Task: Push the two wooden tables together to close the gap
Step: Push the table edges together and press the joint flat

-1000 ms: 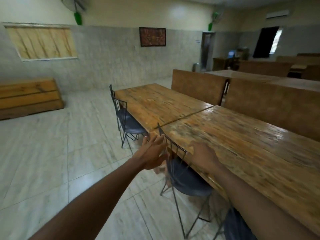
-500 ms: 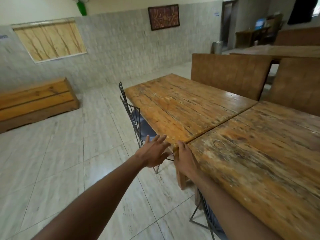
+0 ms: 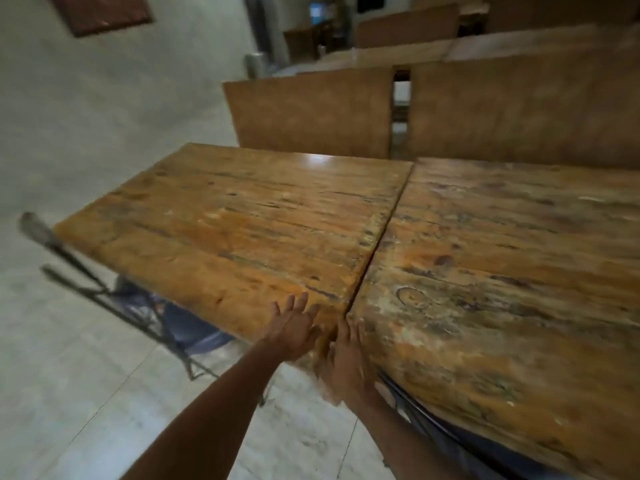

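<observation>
**Both hands at the near end of the seam**

Where the two tops meet, a thin dark seam (image 3: 381,237) runs straight away from the person toward the high-backed benches (image 3: 450,112), and everything turns on that line. The left table (image 3: 225,230) lies to the left of it, the right table (image 3: 519,271) to the right, their long sides stretching out sideways from the seam. Both hands sit at its near end, one on either side. The left hand (image 3: 294,327) is spread open, fingers fanned, at the near corner of the left table; whether the palm presses the edge or only hovers against it I cannot tell through the blur. The right hand (image 3: 346,358) is open too, laid flat along the corner edge of the right table, gripping nothing. The gap looks almost shut, a shade wider at the near end. Closing it would likely call for a sideways squeeze across the seam. Metal chairs (image 3: 145,306) tucked below the near edge could snag.
</observation>
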A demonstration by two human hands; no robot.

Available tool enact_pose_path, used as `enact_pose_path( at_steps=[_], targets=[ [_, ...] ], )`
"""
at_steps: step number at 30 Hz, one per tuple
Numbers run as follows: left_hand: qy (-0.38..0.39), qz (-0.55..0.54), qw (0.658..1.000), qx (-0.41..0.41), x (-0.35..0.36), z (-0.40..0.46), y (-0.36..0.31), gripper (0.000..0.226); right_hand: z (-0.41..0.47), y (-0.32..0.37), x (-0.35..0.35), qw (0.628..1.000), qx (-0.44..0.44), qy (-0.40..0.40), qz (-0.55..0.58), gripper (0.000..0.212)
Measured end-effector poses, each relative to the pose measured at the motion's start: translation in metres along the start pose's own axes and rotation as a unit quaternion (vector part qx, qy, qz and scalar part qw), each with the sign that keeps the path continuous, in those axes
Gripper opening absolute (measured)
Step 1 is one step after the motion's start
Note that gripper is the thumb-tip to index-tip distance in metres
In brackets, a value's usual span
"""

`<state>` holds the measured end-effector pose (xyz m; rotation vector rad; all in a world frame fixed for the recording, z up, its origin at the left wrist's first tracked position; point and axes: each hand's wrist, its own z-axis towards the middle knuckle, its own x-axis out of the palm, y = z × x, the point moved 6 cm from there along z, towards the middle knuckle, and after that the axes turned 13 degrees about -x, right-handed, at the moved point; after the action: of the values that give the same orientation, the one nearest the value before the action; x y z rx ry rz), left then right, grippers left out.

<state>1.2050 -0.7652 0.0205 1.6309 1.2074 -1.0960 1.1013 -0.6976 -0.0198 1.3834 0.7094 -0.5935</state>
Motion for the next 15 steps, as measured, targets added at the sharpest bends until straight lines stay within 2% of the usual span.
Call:
enact_pose_path(
  at_steps=[3, 5, 11, 15],
  targets=[
    [0.032, -0.001, 0.996, 0.089, 0.026, 0.053, -0.009, 0.062, 0.035, -0.035, 0.020, 0.993, 0.091, -0.072, -0.037, 0.059],
    [0.040, -0.006, 0.990, 0.132, 0.044, 0.078, -0.012, 0.066, 0.055, -0.057, 0.025, 0.984, 0.147, -0.087, -0.042, 0.058],
    [0.009, -0.029, 0.984, 0.176, 0.096, 0.122, -0.012, 0.070, 0.073, -0.088, 0.038, 0.970, 0.153, -0.097, -0.160, 0.057],
    [-0.067, -0.071, 0.976, 0.194, 0.107, 0.124, -0.012, 0.073, 0.076, -0.089, 0.040, 0.962, 0.162, -0.088, -0.203, 0.056]
  ],
)
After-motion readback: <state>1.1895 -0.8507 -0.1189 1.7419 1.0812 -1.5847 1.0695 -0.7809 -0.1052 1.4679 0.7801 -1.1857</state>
